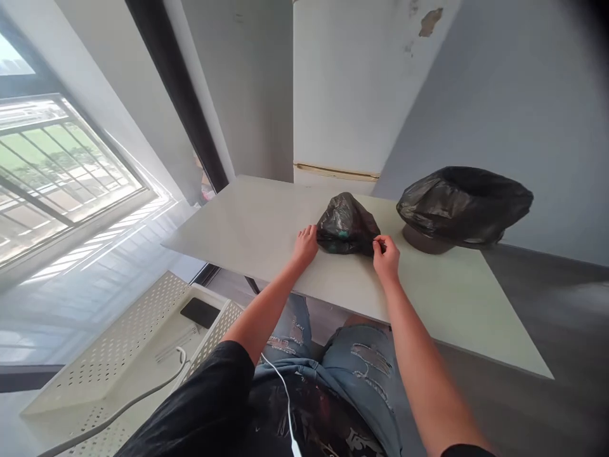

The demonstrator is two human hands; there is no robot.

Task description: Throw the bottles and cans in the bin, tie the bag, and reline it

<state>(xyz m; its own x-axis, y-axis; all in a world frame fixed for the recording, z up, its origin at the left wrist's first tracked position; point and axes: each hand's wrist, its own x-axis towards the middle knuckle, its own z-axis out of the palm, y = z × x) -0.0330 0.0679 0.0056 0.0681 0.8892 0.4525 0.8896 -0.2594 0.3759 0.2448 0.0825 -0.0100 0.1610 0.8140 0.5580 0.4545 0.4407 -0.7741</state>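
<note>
The black plastic bag (345,222) is supported on the white table (257,222), between the hands. Its opposite edges are pinched by the closed fingers of the left hand (305,246) and right hand (387,259), presumably so that the plastic is kept spread.

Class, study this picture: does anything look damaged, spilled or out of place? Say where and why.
Yes: the brown patch high on the pale upright surface beyond the table looks like damage, ragged-edged and breaking an otherwise light finish. Nothing looks spilled around the black bag at the hands.
</note>
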